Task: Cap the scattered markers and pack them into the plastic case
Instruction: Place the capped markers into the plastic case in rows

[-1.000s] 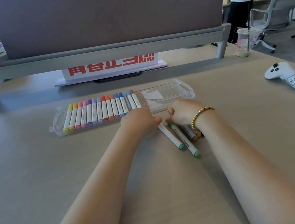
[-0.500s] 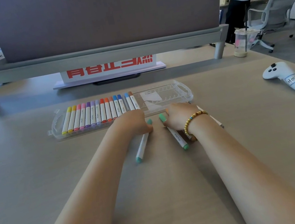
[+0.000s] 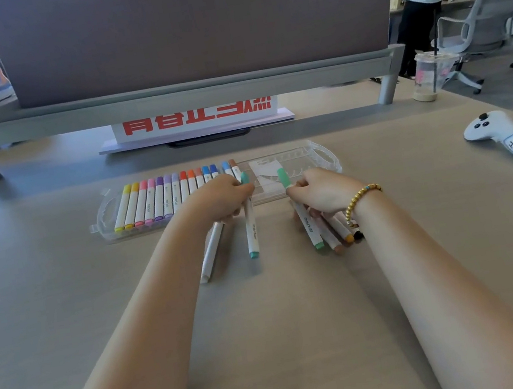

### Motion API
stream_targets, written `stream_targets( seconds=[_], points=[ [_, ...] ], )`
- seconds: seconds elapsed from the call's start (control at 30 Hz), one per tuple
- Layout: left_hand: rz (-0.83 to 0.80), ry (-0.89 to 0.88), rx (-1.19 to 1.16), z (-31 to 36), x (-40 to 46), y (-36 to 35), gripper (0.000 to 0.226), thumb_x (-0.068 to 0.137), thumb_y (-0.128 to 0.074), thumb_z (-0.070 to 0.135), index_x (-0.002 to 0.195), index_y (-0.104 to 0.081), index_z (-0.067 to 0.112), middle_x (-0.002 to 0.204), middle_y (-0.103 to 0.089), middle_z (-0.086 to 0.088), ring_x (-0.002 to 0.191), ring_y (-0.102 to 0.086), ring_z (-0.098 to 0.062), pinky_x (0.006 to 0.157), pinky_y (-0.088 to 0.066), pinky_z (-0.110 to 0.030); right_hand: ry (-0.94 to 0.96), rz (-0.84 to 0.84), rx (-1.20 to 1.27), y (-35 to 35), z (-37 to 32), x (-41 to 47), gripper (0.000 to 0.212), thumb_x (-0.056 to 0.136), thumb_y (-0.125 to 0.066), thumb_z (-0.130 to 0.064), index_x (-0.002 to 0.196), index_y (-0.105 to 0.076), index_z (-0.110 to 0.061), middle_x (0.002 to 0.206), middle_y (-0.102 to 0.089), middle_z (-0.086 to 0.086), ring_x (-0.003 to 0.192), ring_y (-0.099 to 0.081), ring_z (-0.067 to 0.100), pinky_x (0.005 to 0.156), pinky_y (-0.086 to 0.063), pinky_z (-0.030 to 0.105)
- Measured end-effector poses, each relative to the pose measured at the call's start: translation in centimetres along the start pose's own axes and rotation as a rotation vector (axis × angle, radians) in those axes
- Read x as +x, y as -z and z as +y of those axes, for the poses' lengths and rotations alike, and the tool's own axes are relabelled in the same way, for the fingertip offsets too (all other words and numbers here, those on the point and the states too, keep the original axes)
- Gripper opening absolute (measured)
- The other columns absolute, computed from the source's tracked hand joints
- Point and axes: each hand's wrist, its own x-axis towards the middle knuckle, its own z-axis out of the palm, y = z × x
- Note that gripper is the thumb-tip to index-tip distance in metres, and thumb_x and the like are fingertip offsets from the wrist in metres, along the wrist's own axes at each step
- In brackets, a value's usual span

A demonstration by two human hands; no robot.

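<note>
A teal marker [image 3: 250, 226] is gripped in the left hand [image 3: 222, 200], its fingers curled round it; a white marker [image 3: 212, 252] lies just left. The right hand [image 3: 322, 190] grips a green marker [image 3: 303, 217] above more markers [image 3: 336, 232] on the surface [image 3: 61, 295]. Just beyond, the case [image 3: 304, 161] holds a row of markers on its left. A controller [image 3: 503, 136] lies far right.

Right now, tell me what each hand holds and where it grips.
Left hand grips a teal marker near its capped top. Right hand grips a green marker just below its cap.
</note>
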Motion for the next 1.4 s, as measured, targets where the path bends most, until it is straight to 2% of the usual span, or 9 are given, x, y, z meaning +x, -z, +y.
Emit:
stream_targets(
  seconds=[0.13,0.3,0.43,0.57,0.8,0.93,1.0,1.23,1.4],
  points=[
    [0.030,0.023,-0.234,-0.5,0.3,0.0,0.029,0.097,-0.047,0.031,0.101,-0.061,0.006,0.080,-0.066,-0.004,0.059,-0.051,-0.010,0.061,-0.047,-0.020,-0.020,-0.008,0.155,-0.1,-0.2,0.1,0.018,0.099,-0.040,-0.027,0.089,-0.050,-0.017,0.058,-0.064,-0.011,0.045,-0.045,0.004,0.037,-0.038,0.012],
    [0.017,0.077,-0.417,-0.2,1.3,0.0,0.016,0.095,-0.053,0.021,0.103,-0.058,0.008,0.077,-0.061,0.001,0.060,-0.058,-0.007,0.062,-0.054,-0.017,-0.072,0.066,0.409,-0.1,0.1,1.6,0.019,0.099,-0.043,-0.026,0.100,-0.056,-0.013,0.076,-0.065,0.000,0.051,-0.043,0.008,0.042,-0.034,0.017],
    [0.043,0.051,-0.404,0.6,3.3,0.5,0.020,0.093,-0.056,0.026,0.101,-0.060,0.008,0.085,-0.065,0.000,0.063,-0.059,-0.006,0.052,-0.049,-0.013,-0.080,0.119,0.451,0.2,0.0,3.1,0.020,0.100,-0.040,-0.023,0.107,-0.055,-0.012,0.073,-0.063,-0.002,0.049,-0.044,0.007,0.034,-0.033,0.013],
    [0.082,0.051,-0.383,1.4,5.8,0.9,0.031,0.092,-0.057,0.029,0.112,-0.060,0.006,0.099,-0.066,-0.006,0.076,-0.059,-0.011,0.058,-0.049,-0.017,-0.079,0.179,0.459,0.7,-0.2,5.0,0.024,0.100,-0.040,-0.026,0.110,-0.056,-0.012,0.072,-0.063,-0.004,0.056,-0.049,0.007,0.052,-0.042,0.019],
    [0.092,0.079,-0.374,2.2,8.8,0.7,0.032,0.095,-0.050,0.016,0.123,-0.049,0.002,0.100,-0.065,-0.004,0.073,-0.061,-0.010,0.060,-0.053,-0.020,-0.063,0.252,0.544,0.8,-0.2,7.4,0.028,0.100,-0.038,-0.028,0.115,-0.056,-0.012,0.071,-0.063,-0.005,0.053,-0.048,0.007,0.051,-0.040,0.019],
    [0.133,0.082,-0.338,1.9,9.8,0.2,0.026,0.092,-0.055,0.013,0.117,-0.049,0.007,0.106,-0.064,-0.014,0.086,-0.068,-0.022,0.078,-0.058,-0.034,-0.064,0.262,0.574,0.7,0.0,7.8,0.028,0.100,-0.038,-0.029,0.119,-0.053,-0.013,0.073,-0.063,-0.005,0.060,-0.051,0.009,0.054,-0.041,0.019],
    [0.145,0.087,-0.295,1.4,9.9,0.1,0.018,0.093,-0.054,0.014,0.109,-0.048,0.008,0.103,-0.062,-0.015,0.078,-0.068,-0.023,0.076,-0.058,-0.033,-0.060,0.265,0.586,0.6,0.0,8.0,0.029,0.100,-0.039,-0.029,0.119,-0.053,-0.013,0.074,-0.064,-0.005,0.067,-0.056,0.011,0.056,-0.043,0.020],
    [0.233,0.044,-0.172,0.2,10.3,-0.1,0.041,0.094,-0.054,0.019,0.131,-0.043,0.006,0.123,-0.056,-0.015,0.100,-0.062,-0.027,0.086,-0.054,-0.036,-0.009,0.238,0.537,-0.3,-0.5,8.3,0.026,0.101,-0.038,-0.027,0.115,-0.053,-0.011,0.075,-0.062,-0.004,0.064,-0.057,0.003,0.056,-0.044,0.018],
    [0.218,0.002,-0.025,-0.2,10.2,-0.7,0.038,0.096,-0.050,0.024,0.129,-0.040,0.008,0.120,-0.057,-0.013,0.094,-0.060,-0.023,0.070,-0.049,-0.028,-0.009,0.238,0.503,-1.0,-0.7,8.5,0.026,0.101,-0.038,-0.027,0.115,-0.052,-0.009,0.089,-0.067,0.004,0.066,-0.058,0.005,0.060,-0.047,0.019]
  ],
)
